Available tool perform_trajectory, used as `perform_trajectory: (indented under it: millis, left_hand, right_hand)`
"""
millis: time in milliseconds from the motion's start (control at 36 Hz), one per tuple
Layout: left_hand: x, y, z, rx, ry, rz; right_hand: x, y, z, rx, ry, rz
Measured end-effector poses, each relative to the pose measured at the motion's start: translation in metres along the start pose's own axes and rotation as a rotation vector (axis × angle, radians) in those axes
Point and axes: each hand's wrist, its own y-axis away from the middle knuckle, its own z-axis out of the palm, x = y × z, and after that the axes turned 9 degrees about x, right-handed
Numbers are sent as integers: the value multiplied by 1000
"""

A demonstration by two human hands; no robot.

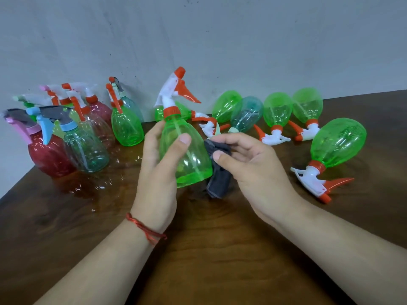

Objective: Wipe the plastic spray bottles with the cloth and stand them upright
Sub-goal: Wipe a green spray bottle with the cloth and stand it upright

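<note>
My left hand [157,172] grips a clear green spray bottle [189,164] with a white and orange trigger head, held upright above the table. My right hand [248,166] pinches a dark grey cloth [220,175] against the bottle's right side. Several green bottles lie on their sides to the right, the nearest one [339,143] at the far right. A teal bottle [247,114] lies among them. At the left, several bottles stand upright, among them a red one [47,157], a clear teal one [88,150] and a green one [126,126].
The dark brown wooden table [209,249] meets a grey wall [220,40] at the back. Its left edge [15,187] runs diagonally just beside the standing bottles. My forearms reach in from the bottom, with a red string bracelet [146,230] on the left wrist.
</note>
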Motion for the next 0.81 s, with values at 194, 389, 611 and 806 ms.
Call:
perform_trajectory:
  millis: [194,389,611,806]
  left_hand:
    - [5,-1,-4,-116,-229,142]
    - [9,2,-7,-129,-454,330]
    - [9,12,-1,-244,-602,411]
    - [6,22,6,-311,-743,490]
  right_hand:
    - [-3,-10,-6,34,16,61]
    - [-18,-26,-18,279,-84,9]
    - [-40,-36,-32,341,222,-515]
    - [-33,-36,-34,336,556,-628]
